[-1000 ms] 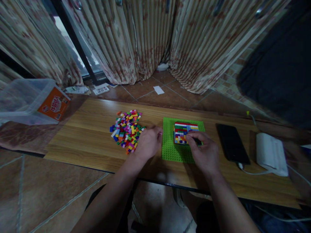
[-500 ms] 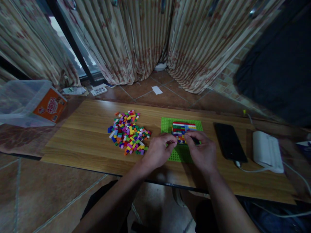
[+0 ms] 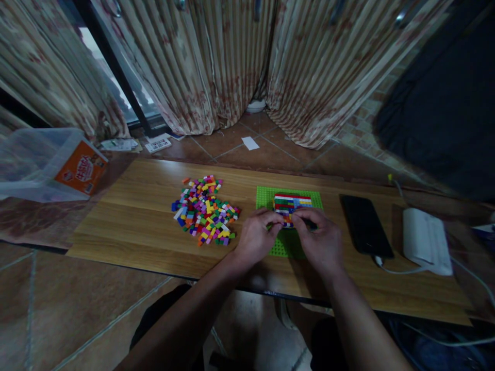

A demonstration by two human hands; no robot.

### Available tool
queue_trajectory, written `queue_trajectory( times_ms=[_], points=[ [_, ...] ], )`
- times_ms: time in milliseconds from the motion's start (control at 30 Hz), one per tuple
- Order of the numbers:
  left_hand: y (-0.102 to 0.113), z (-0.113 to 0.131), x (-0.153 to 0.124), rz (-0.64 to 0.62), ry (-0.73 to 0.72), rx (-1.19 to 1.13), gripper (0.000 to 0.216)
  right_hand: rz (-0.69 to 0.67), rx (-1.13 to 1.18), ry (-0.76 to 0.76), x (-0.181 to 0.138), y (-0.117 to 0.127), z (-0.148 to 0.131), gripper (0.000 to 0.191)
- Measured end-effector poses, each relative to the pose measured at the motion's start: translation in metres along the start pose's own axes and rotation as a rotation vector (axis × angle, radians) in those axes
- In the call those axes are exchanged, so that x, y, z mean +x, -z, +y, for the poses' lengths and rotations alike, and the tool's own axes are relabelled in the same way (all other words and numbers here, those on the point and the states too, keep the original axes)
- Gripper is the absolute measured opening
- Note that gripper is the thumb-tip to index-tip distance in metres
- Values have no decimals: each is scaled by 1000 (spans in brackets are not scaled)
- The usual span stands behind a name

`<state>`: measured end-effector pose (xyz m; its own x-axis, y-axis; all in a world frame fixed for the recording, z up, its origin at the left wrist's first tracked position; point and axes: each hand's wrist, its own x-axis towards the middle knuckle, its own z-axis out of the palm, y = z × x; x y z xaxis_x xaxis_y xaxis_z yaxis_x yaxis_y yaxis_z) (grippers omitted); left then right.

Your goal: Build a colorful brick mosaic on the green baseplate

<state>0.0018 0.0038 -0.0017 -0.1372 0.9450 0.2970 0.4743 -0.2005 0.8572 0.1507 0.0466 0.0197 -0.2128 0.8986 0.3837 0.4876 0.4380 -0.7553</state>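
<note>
On a green studded baseplate (image 3: 266, 194) lies a block of toy bricks (image 3: 293, 200) in rows of red, white, green, blue and other colours. My left hand (image 3: 258, 234) is at the block's front left edge, thumb and fingertips pinched together. From the right, my right hand (image 3: 320, 237) reaches over the block's front right part, its fingers curled and the thumb against the forefinger. Both sets of fingertips are close to each other over the front rows. Whatever is between them is too small or hidden. A heap of loose toy bricks (image 3: 207, 211) spreads left of the baseplate.
The wooden table (image 3: 127, 216) carries a black phone (image 3: 365, 225) with a cable to a white box-shaped device (image 3: 425, 241) at the right. A clear plastic bin (image 3: 42, 165) with an orange label stands beyond the left end. Curtains (image 3: 228, 67) hang behind.
My left hand has shifted slightly right, its fingertips nearer the right hand's. My right hand has moved very little, and the bricks look the same.
</note>
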Motion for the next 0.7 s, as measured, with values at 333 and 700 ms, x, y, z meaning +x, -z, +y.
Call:
queue_trajectory(
  times_ms=[333,700],
  points=[
    [0,4,1,-4,86,78,10,-31,-82,43,-1,-6,1,13],
    [-1,5,0,-28,84,126,15,-50,-121,16,0,-11,4,12]
  ],
)
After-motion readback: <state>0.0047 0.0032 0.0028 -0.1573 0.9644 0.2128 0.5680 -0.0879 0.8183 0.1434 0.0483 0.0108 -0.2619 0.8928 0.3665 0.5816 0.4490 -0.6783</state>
